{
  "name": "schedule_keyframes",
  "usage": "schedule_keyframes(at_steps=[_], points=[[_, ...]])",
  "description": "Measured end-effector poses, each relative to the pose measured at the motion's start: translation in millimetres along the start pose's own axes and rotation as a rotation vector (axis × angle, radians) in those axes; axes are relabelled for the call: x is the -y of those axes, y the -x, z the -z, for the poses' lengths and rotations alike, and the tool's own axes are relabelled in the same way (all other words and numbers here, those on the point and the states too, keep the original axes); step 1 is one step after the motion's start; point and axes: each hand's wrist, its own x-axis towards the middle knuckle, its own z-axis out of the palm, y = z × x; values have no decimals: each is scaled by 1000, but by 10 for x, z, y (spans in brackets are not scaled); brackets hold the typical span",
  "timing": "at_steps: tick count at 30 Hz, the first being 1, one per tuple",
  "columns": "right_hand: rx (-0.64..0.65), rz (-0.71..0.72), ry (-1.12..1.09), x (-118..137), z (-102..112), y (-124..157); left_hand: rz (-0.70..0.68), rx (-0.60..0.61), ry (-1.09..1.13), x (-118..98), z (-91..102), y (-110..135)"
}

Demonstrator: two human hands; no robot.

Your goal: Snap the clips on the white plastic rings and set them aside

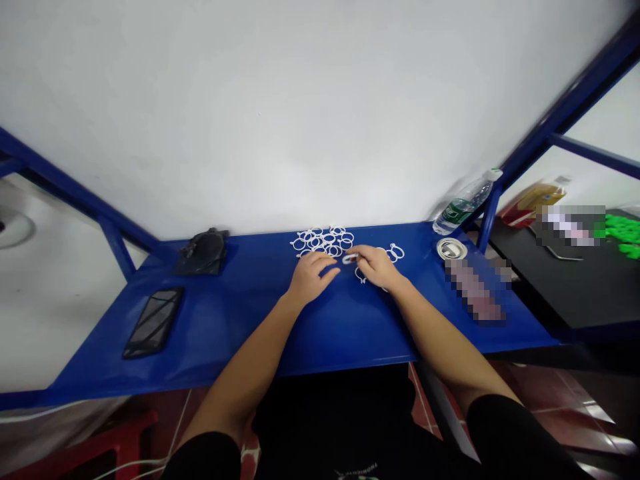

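Observation:
In my right hand (379, 268) a white plastic ring (349, 259) is pinched between thumb and fingers, tilted toward the left. My left hand (311, 276) is just left of it, thumb and fingers apart, with nothing visible between them. Behind my left hand lies a pile of white rings (327, 239) with small tabs, overlapping on the blue table (230, 333). A few more rings (397, 252) lie around my right hand, partly hidden by it.
A phone (154, 323) and a crumpled black plastic bag (204, 251) lie on the left. At the right stand a water bottle (465, 205) and a coiled white cable (451, 250), near a blurred-out item (475, 291). Blue metal posts (489, 220) frame the table ends.

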Motion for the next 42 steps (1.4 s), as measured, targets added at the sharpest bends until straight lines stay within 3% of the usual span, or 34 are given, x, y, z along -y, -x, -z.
schedule_keyframes(at_steps=[5,10,13,18,21,24,29,33,38,42], points=[[-203,-95,143,-179,310,8,340,-43,-311,363,163,15],[-348,-128,200,-234,421,19,514,115,-392,596,160,66],[-343,-145,213,-225,390,15,513,151,-387,601,127,77],[-213,-108,216,-164,299,-7,478,148,-405,509,165,41],[-158,-74,190,-91,212,-8,447,74,-344,420,211,-7],[-98,-42,138,17,86,2,380,-15,-121,290,188,-32],[62,39,64,178,-118,19,400,101,520,34,-48,-7],[72,83,90,187,-144,20,452,92,728,-52,-159,-5],[104,97,125,177,-76,12,484,91,741,-37,-142,14],[102,36,102,204,-70,15,359,10,462,-94,-112,31]])
